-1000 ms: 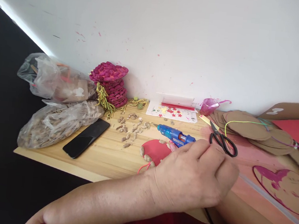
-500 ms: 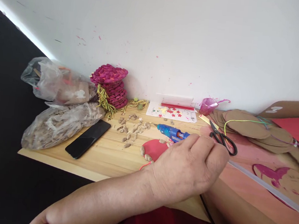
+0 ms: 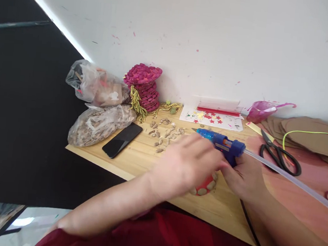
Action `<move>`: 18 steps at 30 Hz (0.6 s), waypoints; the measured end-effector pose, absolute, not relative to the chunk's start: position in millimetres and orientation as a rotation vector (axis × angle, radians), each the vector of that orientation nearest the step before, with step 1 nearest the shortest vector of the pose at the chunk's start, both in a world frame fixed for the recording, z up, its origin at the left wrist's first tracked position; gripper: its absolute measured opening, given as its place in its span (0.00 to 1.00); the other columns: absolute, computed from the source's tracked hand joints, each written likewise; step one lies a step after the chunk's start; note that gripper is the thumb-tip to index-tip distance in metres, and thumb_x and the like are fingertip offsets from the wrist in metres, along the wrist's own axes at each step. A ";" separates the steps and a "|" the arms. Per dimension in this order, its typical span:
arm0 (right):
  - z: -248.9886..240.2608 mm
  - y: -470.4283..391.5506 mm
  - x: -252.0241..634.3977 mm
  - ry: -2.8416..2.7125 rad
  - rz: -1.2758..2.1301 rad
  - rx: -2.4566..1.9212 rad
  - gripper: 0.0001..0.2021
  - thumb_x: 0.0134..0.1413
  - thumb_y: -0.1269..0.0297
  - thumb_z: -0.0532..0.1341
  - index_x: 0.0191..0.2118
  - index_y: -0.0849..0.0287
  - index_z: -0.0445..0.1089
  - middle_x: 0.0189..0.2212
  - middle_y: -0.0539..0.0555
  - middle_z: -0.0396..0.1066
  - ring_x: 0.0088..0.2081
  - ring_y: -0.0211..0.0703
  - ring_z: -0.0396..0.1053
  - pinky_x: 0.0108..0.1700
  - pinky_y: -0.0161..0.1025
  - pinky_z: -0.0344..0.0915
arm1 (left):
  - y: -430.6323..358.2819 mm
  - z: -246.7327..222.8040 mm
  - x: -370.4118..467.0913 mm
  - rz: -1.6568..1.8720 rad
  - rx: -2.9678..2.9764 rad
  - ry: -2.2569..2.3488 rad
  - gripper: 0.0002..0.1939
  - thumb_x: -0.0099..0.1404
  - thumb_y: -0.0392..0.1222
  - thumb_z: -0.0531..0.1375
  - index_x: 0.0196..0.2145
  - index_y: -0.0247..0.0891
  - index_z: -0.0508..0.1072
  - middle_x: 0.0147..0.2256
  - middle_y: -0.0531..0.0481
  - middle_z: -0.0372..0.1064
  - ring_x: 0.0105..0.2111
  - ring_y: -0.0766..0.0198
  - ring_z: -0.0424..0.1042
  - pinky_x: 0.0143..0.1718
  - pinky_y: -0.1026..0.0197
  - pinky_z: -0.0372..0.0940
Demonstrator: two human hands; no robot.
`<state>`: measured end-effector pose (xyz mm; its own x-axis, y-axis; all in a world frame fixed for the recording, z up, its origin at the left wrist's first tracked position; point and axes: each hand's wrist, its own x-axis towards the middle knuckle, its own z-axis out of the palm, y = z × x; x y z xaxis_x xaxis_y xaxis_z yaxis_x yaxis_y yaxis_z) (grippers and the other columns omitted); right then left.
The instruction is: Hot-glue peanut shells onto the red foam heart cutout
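1 glue gun (image 3: 223, 142) is clasped in the right grip (image 3: 246, 175). 1 red disc (image 3: 207, 181) on the desk (image 3: 216, 207) is partly hidden by the left grip (image 3: 185, 165), whose closure cannot be told.

On the counter (image 3: 220, 205), a black phone (image 3: 122, 140) lies at eight o'clock from the view's centre, black-handled scissors (image 3: 270, 141) at three, a pink cup (image 3: 259, 113) at the scissors' eleven.
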<state>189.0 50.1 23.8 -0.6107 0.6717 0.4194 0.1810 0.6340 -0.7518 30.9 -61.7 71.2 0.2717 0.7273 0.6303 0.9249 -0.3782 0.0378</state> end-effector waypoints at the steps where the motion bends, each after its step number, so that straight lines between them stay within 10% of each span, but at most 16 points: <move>1: 20.2 50.4 189.5 -2.153 0.879 -0.673 0.12 0.62 0.56 0.61 0.45 0.58 0.74 0.37 0.58 0.78 0.39 0.53 0.75 0.40 0.46 0.71 | -66.6 66.1 15.2 -0.828 -2.140 -1.652 0.10 0.72 0.41 0.55 0.36 0.36 0.74 0.34 0.49 0.73 0.36 0.63 0.70 0.44 0.58 0.68; 18: 16.6 47.4 187.8 -2.212 0.923 -0.731 0.13 0.64 0.52 0.58 0.36 0.54 0.71 0.26 0.55 0.75 0.30 0.51 0.74 0.34 0.47 0.68 | -99.6 7.5 -67.9 -0.572 -1.826 -2.566 0.07 0.65 0.36 0.59 0.34 0.39 0.79 0.36 0.48 0.79 0.37 0.58 0.76 0.42 0.57 0.68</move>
